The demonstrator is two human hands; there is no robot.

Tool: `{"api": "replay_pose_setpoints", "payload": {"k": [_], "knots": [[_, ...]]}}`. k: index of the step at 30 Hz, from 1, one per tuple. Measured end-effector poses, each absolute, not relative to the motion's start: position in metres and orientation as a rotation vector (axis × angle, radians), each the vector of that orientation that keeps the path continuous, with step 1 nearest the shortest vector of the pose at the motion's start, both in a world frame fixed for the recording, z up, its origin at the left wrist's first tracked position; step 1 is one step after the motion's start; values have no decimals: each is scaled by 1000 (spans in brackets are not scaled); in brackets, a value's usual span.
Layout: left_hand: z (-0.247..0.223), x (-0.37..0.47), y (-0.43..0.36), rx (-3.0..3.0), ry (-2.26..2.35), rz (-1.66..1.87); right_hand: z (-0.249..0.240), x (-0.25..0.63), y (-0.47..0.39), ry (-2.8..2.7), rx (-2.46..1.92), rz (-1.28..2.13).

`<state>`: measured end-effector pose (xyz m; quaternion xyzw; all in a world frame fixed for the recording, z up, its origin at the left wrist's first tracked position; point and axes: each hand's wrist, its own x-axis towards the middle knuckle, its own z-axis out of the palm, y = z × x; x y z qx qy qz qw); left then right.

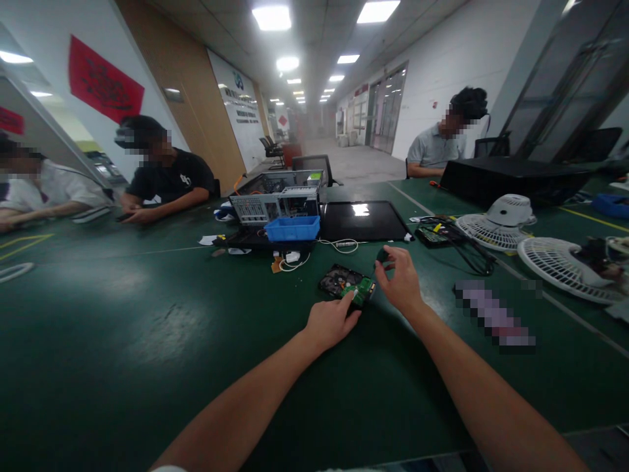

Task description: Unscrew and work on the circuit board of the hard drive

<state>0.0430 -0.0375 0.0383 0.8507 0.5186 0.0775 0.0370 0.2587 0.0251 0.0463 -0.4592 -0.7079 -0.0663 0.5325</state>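
Observation:
A hard drive with a green circuit board (361,288) lies on the green table (147,387) in front of me. My left hand (332,321) rests at its near edge, the index finger touching the board and the thumb apart from it. Just right of the drive, my right hand (400,278) is raised with thumb and fingers closed round a small dark tool (382,255). Its tip points down near the drive's right end; the fingers partly hide the tool.
Behind the drive are a blue tray (292,229), an open computer case (275,203), a dark flat panel (366,221) and a white cable (344,246). White fan parts (494,223) and black cables lie right. Several people sit around the table.

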Motion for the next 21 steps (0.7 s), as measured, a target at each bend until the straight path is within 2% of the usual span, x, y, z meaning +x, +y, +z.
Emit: {"api": "replay_pose_setpoints", "payload": {"k": [21], "knots": [[36,43,-37,2565,1646,254,50,258,24,-1658,-1128,-148]]}}
